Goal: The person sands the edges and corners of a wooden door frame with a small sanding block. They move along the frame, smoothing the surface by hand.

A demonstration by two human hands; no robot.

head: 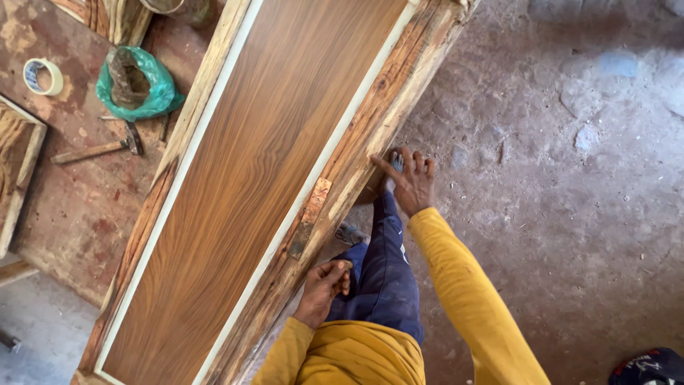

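Observation:
A long door (249, 164) with a brown wood-grain veneer panel, a pale edge strip and a rough timber frame lies diagonally across a workbench. A rusty metal hinge (311, 217) sits on its right frame edge. My left hand (324, 285) is curled against the underside of that rough edge, just below the hinge. My right hand (408, 182) reaches down past the door's edge with fingers spread, touching my foot or sandal near the floor. I wear yellow sleeves and dark blue trousers (381, 274).
On the reddish workbench (78, 207) left of the door lie a hammer (100, 148), a green plastic bag (139, 84) and a roll of tape (43, 76). Another timber frame (18, 167) sits at far left. Dusty concrete floor (570, 178) stretches right; a dark cap (648, 367) lies at bottom right.

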